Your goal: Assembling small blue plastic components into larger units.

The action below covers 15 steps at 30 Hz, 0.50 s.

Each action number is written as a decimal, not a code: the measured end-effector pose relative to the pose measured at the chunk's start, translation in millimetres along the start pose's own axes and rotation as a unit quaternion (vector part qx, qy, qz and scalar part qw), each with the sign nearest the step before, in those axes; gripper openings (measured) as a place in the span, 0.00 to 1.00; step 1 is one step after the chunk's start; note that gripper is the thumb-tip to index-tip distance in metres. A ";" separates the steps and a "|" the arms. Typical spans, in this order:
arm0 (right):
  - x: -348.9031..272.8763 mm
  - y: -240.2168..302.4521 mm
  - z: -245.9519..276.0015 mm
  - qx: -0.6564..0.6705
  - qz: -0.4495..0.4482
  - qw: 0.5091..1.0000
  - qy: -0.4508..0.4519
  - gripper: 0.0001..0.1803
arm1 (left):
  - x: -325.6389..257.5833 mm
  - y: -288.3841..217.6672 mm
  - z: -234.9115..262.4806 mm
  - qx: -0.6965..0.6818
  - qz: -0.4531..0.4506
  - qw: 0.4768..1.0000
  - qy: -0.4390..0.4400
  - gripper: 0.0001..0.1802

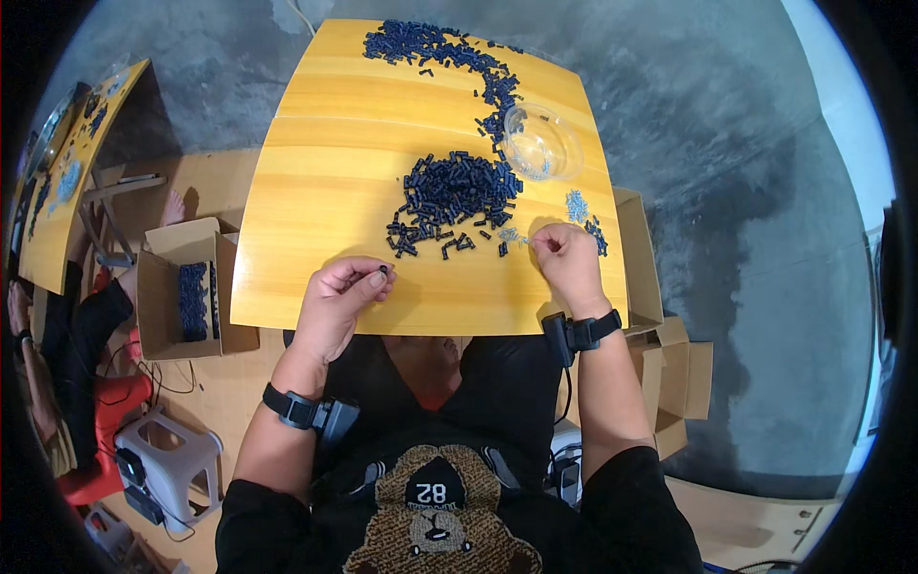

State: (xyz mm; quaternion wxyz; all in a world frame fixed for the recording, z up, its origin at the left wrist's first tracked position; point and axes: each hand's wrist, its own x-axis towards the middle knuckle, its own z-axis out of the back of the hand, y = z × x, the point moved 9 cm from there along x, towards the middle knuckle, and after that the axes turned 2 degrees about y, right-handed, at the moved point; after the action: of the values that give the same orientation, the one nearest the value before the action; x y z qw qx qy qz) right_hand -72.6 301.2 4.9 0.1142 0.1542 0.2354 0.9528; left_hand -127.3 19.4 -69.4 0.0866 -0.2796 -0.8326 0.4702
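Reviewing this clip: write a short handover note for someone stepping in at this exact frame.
Left hand: pinches one small dark cylindrical piece at its fingertips, above the yellow wooden table.
Right hand: fingertips closed on a small pale blue part at the table surface.
Main heap of dark pieces lies ahead of the hands; a second trail at the far edge.
Clear plastic bowl beside the heap looks nearly empty.
Small pile of pale blue parts by the right hand.
Most pieces remain loose.

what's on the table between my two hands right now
In the head view, mostly bare yellow tabletop lies between the left hand and right hand; the dark pieces sit just beyond.
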 end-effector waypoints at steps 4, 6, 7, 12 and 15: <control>0.7 7.8 2.9 -0.013 0.022 1.000 -0.004 0.01 | -0.4 -0.1 -1.1 0.005 0.011 1.000 -0.003 0.07; 1.1 16.3 2.2 0.022 0.044 0.999 -0.014 0.01 | -0.6 -0.4 -0.8 0.001 0.008 1.000 0.002 0.07; 1.8 16.3 0.8 0.023 0.044 0.999 -0.014 0.01 | -0.6 -0.4 -0.6 0.001 0.009 1.000 0.002 0.07; 4.3 14.2 -8.0 -0.009 0.057 0.998 -0.001 0.02 | -0.2 -0.6 -1.7 -0.002 0.005 1.000 0.010 0.07; 5.1 10.6 -12.1 -0.025 0.057 0.998 0.004 0.03 | -0.5 -0.4 -1.4 -0.005 0.004 1.000 0.010 0.07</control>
State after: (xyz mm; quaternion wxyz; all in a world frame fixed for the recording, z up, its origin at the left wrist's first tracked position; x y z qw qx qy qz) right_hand -83.1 288.5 1.1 0.0625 0.1607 0.2030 0.9639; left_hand -126.5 20.0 -68.3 0.0913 -0.2881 -0.8330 0.4635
